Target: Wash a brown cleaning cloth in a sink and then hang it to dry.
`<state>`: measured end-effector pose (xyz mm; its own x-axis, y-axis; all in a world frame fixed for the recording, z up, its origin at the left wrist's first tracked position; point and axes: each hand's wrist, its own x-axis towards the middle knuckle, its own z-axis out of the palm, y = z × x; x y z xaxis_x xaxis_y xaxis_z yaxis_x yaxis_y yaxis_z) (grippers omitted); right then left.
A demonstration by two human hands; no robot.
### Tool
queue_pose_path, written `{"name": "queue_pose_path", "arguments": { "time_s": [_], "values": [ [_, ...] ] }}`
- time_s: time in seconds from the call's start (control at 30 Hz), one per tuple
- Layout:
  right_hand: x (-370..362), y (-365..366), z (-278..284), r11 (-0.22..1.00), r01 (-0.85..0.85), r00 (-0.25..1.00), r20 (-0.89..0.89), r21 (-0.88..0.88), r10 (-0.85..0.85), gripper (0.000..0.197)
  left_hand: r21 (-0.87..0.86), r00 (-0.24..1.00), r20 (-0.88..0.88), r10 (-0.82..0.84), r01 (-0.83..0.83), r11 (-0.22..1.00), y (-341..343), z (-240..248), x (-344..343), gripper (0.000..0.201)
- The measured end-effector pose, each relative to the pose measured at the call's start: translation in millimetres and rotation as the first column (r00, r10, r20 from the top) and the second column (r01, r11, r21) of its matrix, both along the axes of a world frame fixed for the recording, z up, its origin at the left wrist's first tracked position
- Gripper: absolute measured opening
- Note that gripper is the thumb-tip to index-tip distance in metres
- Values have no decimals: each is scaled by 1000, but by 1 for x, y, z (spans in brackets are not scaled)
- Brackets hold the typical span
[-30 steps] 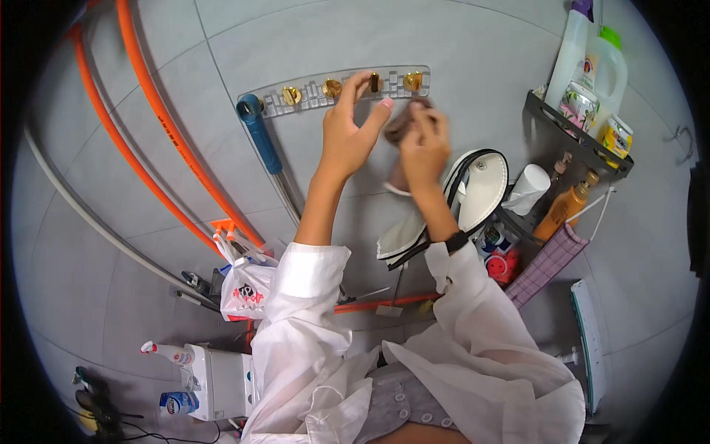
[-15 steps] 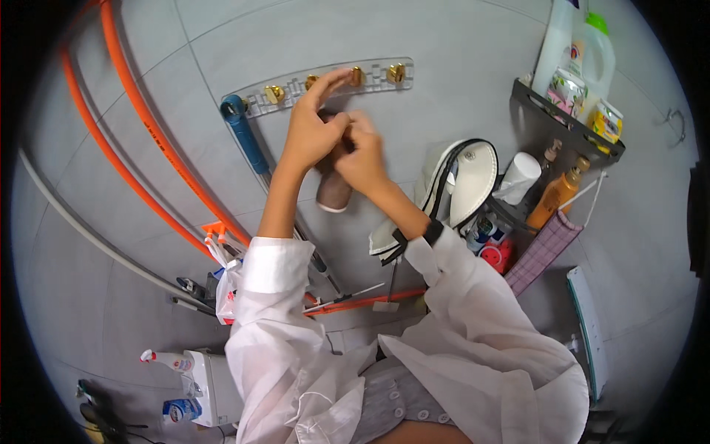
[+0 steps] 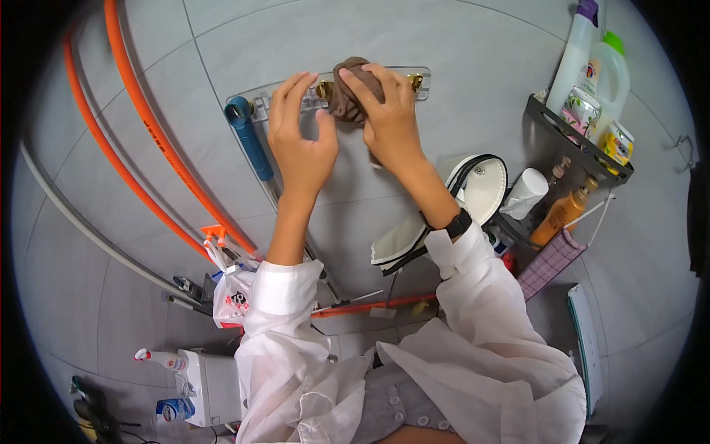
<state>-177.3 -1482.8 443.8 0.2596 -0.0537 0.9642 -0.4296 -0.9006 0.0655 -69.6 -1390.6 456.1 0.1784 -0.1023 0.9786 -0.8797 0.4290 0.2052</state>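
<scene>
A bunched brown cloth (image 3: 345, 103) sits against a clear hook rail (image 3: 259, 105) with gold hooks on the grey wall. The hook behind the cloth is hidden. My right hand (image 3: 392, 122) lies over the cloth's right side, fingers stretched and apart, touching it; its thumb is mostly hidden. A small end of the cloth shows below, beside my right wrist. To the left of the cloth, my left hand (image 3: 302, 140) is raised with fingers spread and nothing in it. One gold hook (image 3: 324, 90) shows between my left hand and the cloth, another (image 3: 416, 81) right of my right hand.
Left of the rail hangs a blue-handled pole (image 3: 251, 144); orange hoses (image 3: 151, 137) run farther left. At right are a white cap-like item with black trim (image 3: 481, 181), a black corner shelf (image 3: 584, 144) with bottles, and a plaid pink item (image 3: 551, 263). A white cistern (image 3: 222, 388) stands lower left.
The brown cloth has risen from below the rail to the hooks. My hands have parted: the left has come off the cloth and spread, the right has moved up and stretched its fingers.
</scene>
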Motion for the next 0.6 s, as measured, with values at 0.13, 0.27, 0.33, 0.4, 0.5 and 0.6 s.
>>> {"name": "queue_pose_path", "arguments": {
  "time_s": [0.13, 0.27, 0.33, 0.4, 0.5, 0.6],
  "values": [
    [-1, -5, 9, 993, -121, 992, 30, -17, 121, 57, 50, 990, -35, -136, 138, 989, -12, 3, 8, 42],
    [-2, -17, 18, 978, -204, 977, 60, -37, 206, 45, 119, 977, -7, -215, 214, 970, -25, 2, 9, 42],
    [0, -17, 21, 978, -206, 972, 110, -26, 208, 39, 104, 960, -39, -278, 281, 954, -28, 1, 9, 42],
    [2, -13, 24, 974, -224, 968, 125, 23, 219, 37, 105, 952, -78, -296, 303, 947, -32, -2, 11, 40],
    [-2, -2, 35, 947, -250, 966, 117, 201, 230, 34, 97, 937, -120, -328, 340, 935, -39, -3, 15, 37],
    [-11, -4, 42, 892, -303, 953, 120, 335, 279, 30, 91, 922, -144, -359, 374, 923, -40, -2, 13, 31]
  ]
}}
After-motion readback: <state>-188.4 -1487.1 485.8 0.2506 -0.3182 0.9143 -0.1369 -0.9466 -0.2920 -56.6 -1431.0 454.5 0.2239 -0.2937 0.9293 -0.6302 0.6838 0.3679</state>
